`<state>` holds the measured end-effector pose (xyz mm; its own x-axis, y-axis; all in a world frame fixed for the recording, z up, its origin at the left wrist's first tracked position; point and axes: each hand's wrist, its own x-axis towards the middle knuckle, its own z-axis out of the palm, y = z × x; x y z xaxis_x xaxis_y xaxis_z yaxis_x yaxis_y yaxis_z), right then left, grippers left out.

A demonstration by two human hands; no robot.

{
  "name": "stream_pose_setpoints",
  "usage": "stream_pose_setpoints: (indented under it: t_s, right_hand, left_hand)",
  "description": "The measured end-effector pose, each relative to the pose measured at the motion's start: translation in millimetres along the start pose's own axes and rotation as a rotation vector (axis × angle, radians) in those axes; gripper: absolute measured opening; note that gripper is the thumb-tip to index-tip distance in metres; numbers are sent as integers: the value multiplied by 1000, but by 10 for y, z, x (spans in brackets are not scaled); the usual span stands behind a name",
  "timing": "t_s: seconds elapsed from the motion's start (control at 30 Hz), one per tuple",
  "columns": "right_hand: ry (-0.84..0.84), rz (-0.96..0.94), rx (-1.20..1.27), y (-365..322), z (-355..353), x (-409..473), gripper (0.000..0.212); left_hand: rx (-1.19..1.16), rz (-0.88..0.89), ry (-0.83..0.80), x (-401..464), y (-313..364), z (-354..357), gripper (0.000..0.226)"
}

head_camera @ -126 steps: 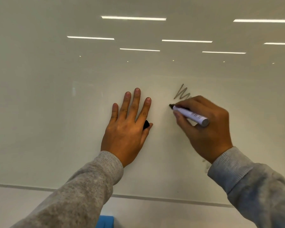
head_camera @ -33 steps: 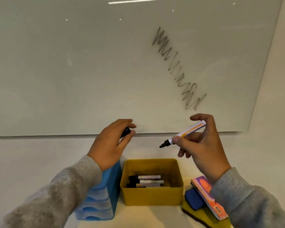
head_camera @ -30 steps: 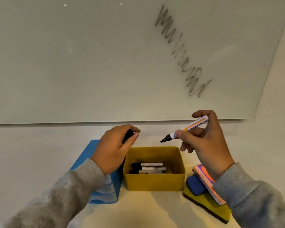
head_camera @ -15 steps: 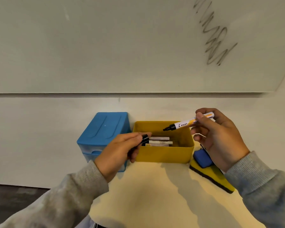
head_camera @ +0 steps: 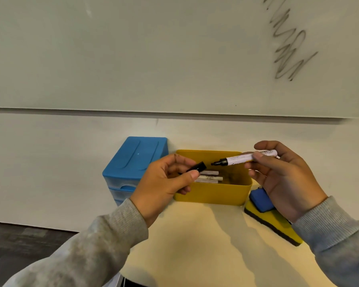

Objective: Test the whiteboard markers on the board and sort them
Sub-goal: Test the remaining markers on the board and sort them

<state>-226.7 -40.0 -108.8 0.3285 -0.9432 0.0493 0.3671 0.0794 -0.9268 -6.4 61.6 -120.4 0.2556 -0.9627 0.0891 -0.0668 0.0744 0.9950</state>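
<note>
Left hand [head_camera: 164,183] raised palm-up from a grey sleeve, thumb and curled fingers pinching a small black cap [head_camera: 197,167], open end pointing right. Right hand [head_camera: 282,181] held level with it, thumb and forefinger gripping the marker [head_camera: 247,158] near its rear, tip aimed left at the cap, just apart from it. Both forearms angled inward, wrists slightly bent.

I'm seeing a pale yellow counter [head_camera: 205,245] against the wall. At its back edge sits a yellow bin [head_camera: 211,195], a blue drawer box [head_camera: 133,160] at the back left corner, a yellow-and-black sponge [head_camera: 278,224] toward the right.
</note>
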Motion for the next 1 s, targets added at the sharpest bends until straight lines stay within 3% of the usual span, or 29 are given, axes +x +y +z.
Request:
stream_pose_setpoints:
  t_s: [0.27, 0.43, 0.53, 0.7, 1.0]
  right_hand:
    - [-97, -32, -55, 6, 22, -26, 20]
    - [-192, -87, -160, 22, 48, -65, 34]
    - [-279, -130, -310, 57, 100, -107, 27]
    - [-394, -195, -533, 219, 240, -222, 15]
    - [-395, 76, -281, 400, 330, -345, 15]
  left_hand:
    - [36, 58, -26, 3, 12, 22, 17]
    - [72, 90, -66, -19, 37, 50, 33]
    - [181, 129, -47, -43, 19, 97, 41]
    - [290, 251, 102, -178, 32, 250, 36]
    - [372, 337, 189, -263, -71, 269, 25]
